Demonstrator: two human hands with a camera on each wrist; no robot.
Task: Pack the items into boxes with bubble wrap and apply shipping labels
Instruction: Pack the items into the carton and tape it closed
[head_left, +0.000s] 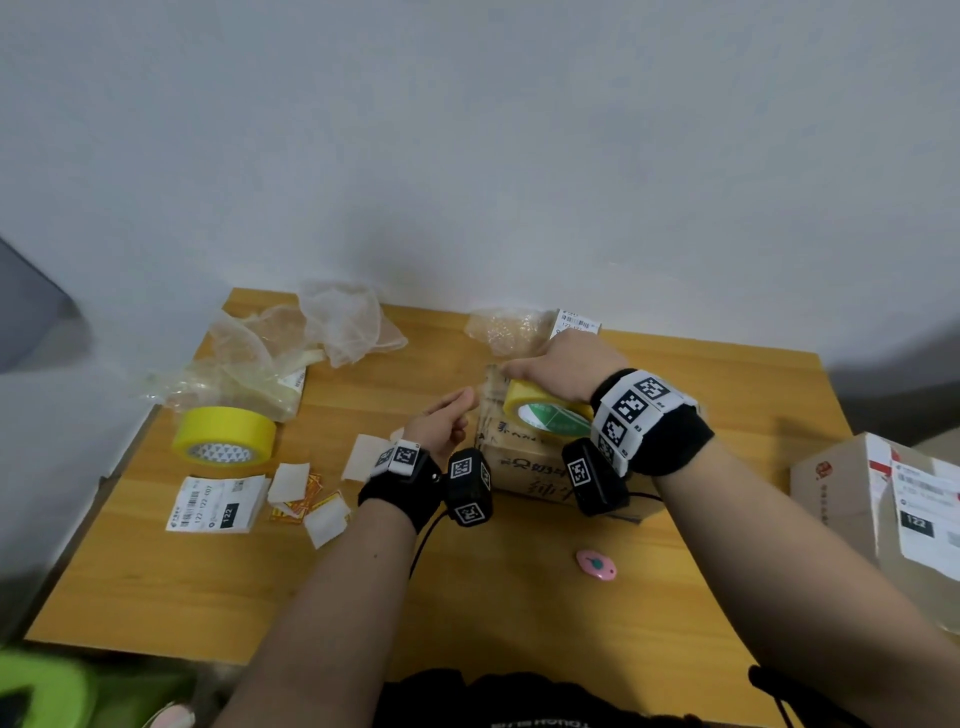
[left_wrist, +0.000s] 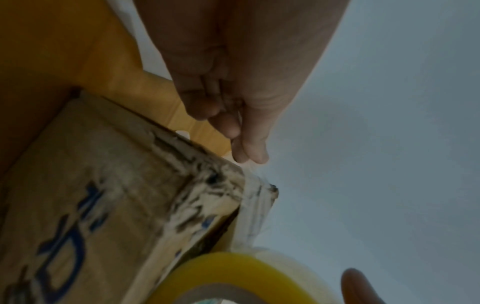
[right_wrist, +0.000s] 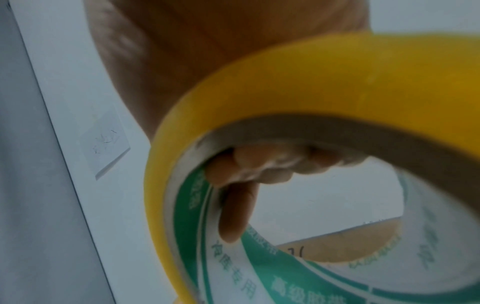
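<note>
While my R hand (head_left: 558, 364) holds the yellow tape roll (head_left: 545, 410) on the box (head_left: 524, 462) mid-tabletop, my L hand (head_left: 447, 421), fingers together, maybe pinching tape, sits just left of the box's far-left corner.

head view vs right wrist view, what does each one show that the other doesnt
Only the head view shows the table, the left hand at the corner of the cardboard box, a second tape roll, shipping labels and bubble wrap. Only the right wrist view shows fingers curled inside the core and its green printing. Both show the right hand gripping the yellow tape roll.
</note>
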